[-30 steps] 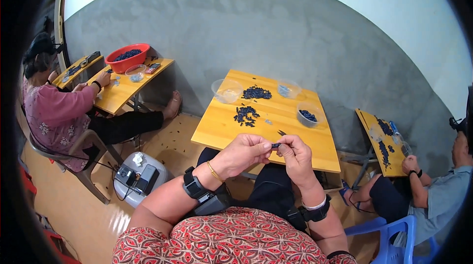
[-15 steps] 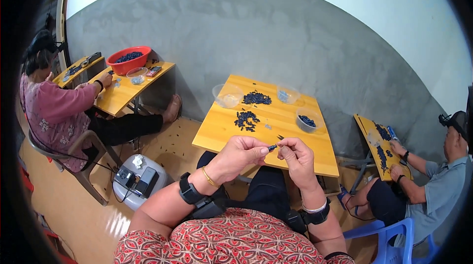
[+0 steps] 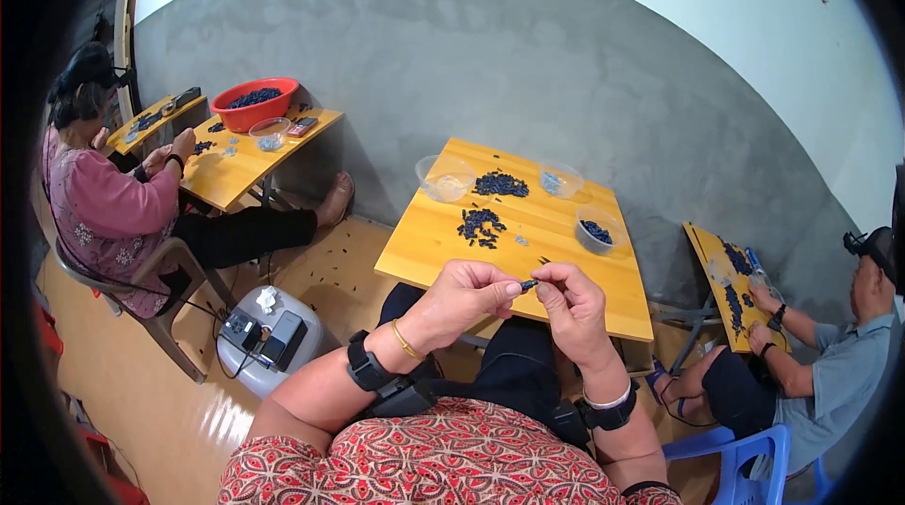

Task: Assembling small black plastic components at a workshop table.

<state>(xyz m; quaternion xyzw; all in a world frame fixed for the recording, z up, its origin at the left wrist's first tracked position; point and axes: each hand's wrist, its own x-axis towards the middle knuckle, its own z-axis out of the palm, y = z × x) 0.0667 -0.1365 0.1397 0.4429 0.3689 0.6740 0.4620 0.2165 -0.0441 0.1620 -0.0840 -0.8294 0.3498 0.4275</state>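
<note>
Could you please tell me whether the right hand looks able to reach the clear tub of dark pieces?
Probably yes: the tub sits just beyond the right hand, with only bare tabletop between, though that hand is busy at a small dark piece.

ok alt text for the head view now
A left hand pinches a small dark piece, the right hand at its end, before a yellow table bearing two piles of dark pieces and three clear tubs. Co-workers sit at tables either side.

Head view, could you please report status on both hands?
Left hand pinching dark piece. Right hand at its other end, fingers closed. Piles, tubs beyond, not in the way.
</note>
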